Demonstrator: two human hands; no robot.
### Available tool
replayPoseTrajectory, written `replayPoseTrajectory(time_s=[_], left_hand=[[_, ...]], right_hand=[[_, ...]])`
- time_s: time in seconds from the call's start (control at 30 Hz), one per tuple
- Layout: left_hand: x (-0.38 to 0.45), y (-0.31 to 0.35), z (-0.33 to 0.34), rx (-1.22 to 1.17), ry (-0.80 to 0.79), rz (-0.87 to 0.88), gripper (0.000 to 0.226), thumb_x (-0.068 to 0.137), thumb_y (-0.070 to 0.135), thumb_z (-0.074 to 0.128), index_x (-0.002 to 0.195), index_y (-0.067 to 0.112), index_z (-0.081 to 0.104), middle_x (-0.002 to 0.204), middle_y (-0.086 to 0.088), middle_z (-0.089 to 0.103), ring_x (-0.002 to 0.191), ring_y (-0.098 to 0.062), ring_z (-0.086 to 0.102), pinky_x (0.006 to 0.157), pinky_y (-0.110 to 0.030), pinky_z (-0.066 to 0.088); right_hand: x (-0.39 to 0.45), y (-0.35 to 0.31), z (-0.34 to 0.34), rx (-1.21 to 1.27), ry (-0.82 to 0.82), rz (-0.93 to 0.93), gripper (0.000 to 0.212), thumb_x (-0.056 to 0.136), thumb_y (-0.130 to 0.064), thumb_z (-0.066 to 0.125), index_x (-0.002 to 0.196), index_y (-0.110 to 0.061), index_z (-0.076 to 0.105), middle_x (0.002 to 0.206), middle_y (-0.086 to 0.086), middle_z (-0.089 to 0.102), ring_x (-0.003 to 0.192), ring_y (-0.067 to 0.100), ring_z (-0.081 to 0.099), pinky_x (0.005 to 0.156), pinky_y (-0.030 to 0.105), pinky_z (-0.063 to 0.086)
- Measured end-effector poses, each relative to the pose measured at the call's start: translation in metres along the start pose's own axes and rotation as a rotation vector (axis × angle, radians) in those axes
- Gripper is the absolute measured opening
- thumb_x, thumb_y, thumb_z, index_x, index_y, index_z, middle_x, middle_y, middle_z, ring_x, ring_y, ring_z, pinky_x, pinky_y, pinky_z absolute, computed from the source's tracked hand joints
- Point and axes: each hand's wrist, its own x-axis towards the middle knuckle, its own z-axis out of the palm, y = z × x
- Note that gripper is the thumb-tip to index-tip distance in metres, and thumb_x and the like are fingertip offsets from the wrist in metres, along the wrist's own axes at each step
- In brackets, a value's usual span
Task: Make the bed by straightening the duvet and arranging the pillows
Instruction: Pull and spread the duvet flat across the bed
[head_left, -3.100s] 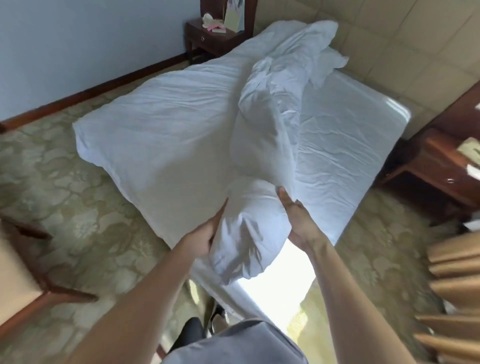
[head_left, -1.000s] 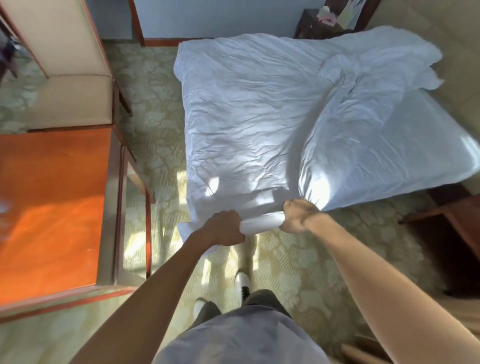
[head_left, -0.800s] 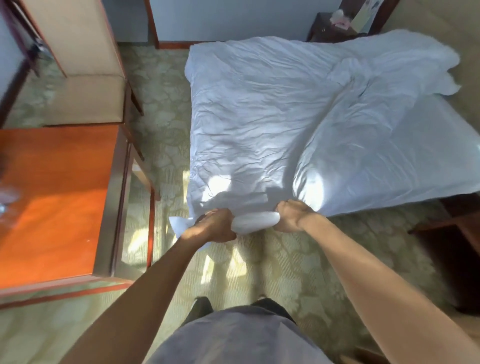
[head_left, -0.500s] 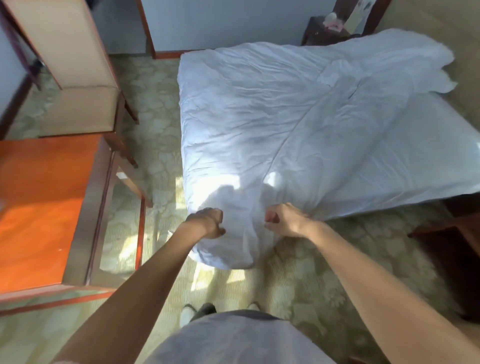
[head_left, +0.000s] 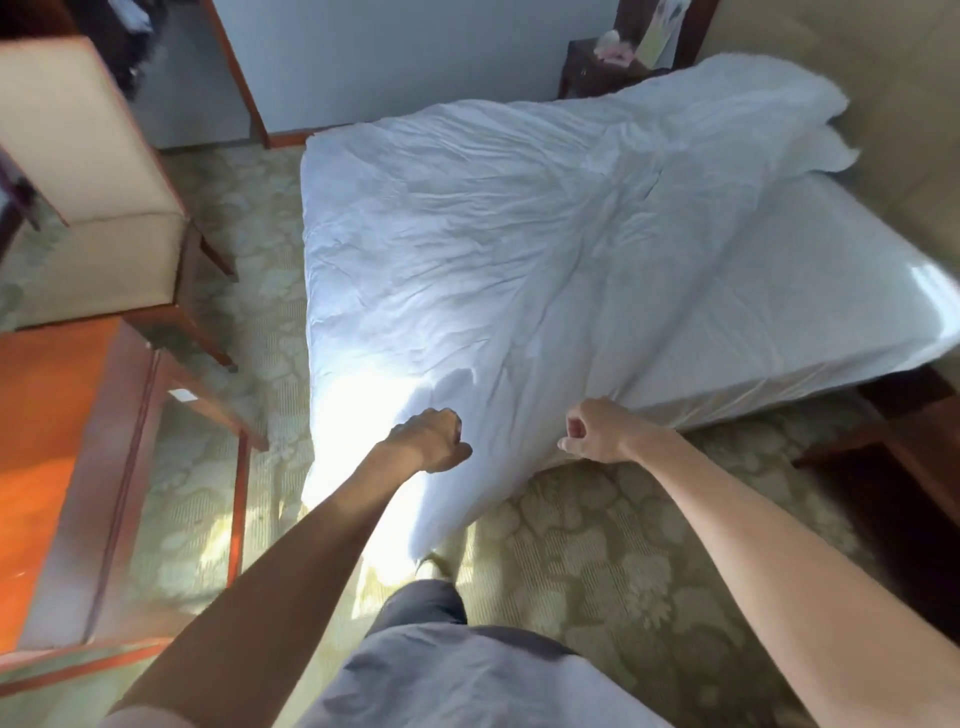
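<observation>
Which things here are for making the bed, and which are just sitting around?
For the job: duvet, bare mattress, left hand, right hand, both at the duvet's edge.

Just around: armchair, wooden table, nightstand, carpet.

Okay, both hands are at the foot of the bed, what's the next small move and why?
Probably draw the duvet rightward: it lies skewed, its corner drooping to the carpet, the right of the mattress bare. Left hand and right hand are curled at its edge.
</observation>
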Motion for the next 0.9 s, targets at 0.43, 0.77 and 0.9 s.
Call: replayPoseTrajectory(time_s=[0.43, 0.77, 0.9], left_hand=[[0.155, 0.093, -0.043, 0.017, -0.083, 0.119, 0.012, 0.089, 0.027, 0.051, 0.092, 0.017, 0.057, 0.092, -0.006, 0.059, 0.084, -0.027, 0.062, 0.071, -0.030, 0.044], [0.325, 0.143, -0.112, -0.081, -0.040, 0.057, 0.025, 0.092, 0.032, 0.054, 0.112, 0.019, 0.061, 0.124, -0.010, 0.055, 0.114, -0.031, 0.057, 0.095, -0.038, 0.045], [0.379, 0.154, -0.117, -0.092, -0.023, 0.024, 0.026, 0.092, 0.031, 0.053, 0.112, 0.017, 0.060, 0.123, -0.011, 0.056, 0.114, -0.031, 0.056, 0.096, -0.037, 0.045]], right_hand=[[0.091, 0.103, -0.078, 0.018, 0.016, 0.122, 0.024, 0.093, -0.038, 0.062, 0.076, -0.021, 0.055, 0.079, -0.003, 0.061, 0.077, 0.020, 0.062, 0.068, 0.030, 0.045], [0.249, 0.179, -0.183, 0.035, -0.046, 0.165, 0.025, 0.090, -0.041, 0.064, 0.080, -0.018, 0.058, 0.088, 0.006, 0.066, 0.083, 0.024, 0.064, 0.074, 0.031, 0.050], [0.311, 0.193, -0.196, 0.072, -0.028, 0.155, 0.024, 0.091, -0.039, 0.061, 0.078, -0.020, 0.055, 0.083, 0.003, 0.061, 0.079, 0.023, 0.060, 0.070, 0.028, 0.044]])
